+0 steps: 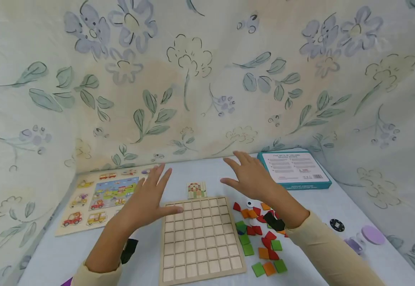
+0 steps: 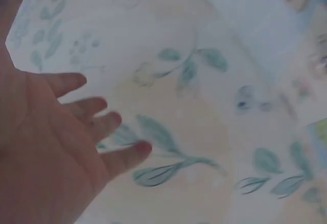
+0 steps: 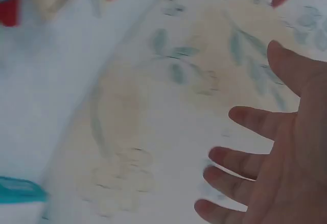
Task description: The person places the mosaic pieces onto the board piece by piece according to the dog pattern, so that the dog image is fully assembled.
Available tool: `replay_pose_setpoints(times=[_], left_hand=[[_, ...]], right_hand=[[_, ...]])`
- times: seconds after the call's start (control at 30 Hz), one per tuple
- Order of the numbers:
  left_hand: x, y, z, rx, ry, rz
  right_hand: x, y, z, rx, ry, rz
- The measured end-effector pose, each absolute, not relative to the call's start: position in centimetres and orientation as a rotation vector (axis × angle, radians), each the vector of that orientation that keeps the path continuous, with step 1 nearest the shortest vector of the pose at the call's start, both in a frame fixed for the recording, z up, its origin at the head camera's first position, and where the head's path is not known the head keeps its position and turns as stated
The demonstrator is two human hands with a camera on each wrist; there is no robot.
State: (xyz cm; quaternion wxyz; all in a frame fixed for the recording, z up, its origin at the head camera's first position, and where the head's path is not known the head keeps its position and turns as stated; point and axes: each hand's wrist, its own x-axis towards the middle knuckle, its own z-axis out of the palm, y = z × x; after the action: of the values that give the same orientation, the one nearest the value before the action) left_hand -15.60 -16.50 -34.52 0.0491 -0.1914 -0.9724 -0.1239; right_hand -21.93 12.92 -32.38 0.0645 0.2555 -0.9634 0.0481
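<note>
Both hands are raised over the table with fingers spread, holding nothing. The left hand [image 1: 144, 202] hovers by the left edge of a wooden grid board [image 1: 203, 238], its thumb reaching over the top-left corner in the head view. My right hand [image 1: 251, 174] is above the area behind the board's right side. A small patterned card [image 1: 196, 190] lies just behind the board. Right of the board is a scatter of red, green [image 1: 258, 269] and orange [image 1: 263, 253] pieces, partly hidden by the right forearm. The left wrist view shows the left palm [image 2: 46, 147]; the right wrist view shows the right palm [image 3: 291, 157].
A wooden vehicle picture puzzle [image 1: 73, 202] lies at the left. A teal-edged box [image 1: 295, 169] is at the back right. Near the right edge are a black round token [image 1: 337, 225] and a purple lid [image 1: 373, 235]. Floral cloth [image 1: 207, 87] hangs behind the table.
</note>
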Motion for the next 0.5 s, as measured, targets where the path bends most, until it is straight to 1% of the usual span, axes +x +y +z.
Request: replay_pose_setpoints(times=[0.13,0.27,0.37,0.5], left_hand=[[-13.8,-17.6,-38.6,-0.655,-3.097,-0.568],[-11.8,-18.1,-41.5,-0.619,-3.27,-0.746],[-10.8,-18.5,-43.0,-0.538,-3.368,-0.764],[-10.6,-18.9,-44.3,-0.484,-3.425,-0.699]], right_hand=[[-22.8,13.9,-37.6,0.781,-3.019,0.121],[-23.2,14.6,-41.7,0.749,-3.149,0.122],[-23.4,14.7,-43.2,0.744,-3.152,0.151],[-23.6,14.6,-43.9,0.739,-3.105,0.141]])
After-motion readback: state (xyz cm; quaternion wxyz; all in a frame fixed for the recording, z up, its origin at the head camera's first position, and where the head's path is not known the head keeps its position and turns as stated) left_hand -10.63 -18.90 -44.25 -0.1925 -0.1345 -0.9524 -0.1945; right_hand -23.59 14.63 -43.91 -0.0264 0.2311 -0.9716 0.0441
